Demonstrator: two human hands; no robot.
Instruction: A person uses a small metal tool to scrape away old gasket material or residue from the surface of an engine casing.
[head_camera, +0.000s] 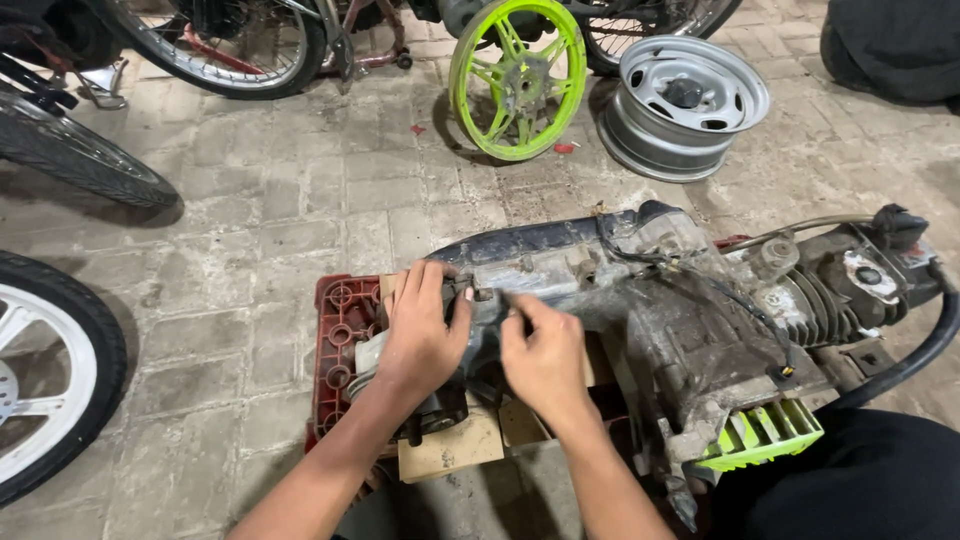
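- One scooter engine (640, 300), grey and dirty, lies lengthwise on the paved floor (280, 200); its left end rests on one red plastic crate (338, 340).
- Left hand (420, 325): fingers curled over the left end of the engine casing, gripping it.
- Right hand (545, 355): fingers pinched together against the casing top, just beside the left hand; whether anything is held between them cannot be told.
- One black hose (925, 350) curves from the right end of the engine.
- One bright green finned cover (765, 432) sits at the engine's lower edge.
- Behind: one green spoked wheel (517, 80) and one silver steel rim (685, 105), side by side.
- Two tyres (75, 150) show at the left edge of the floor.
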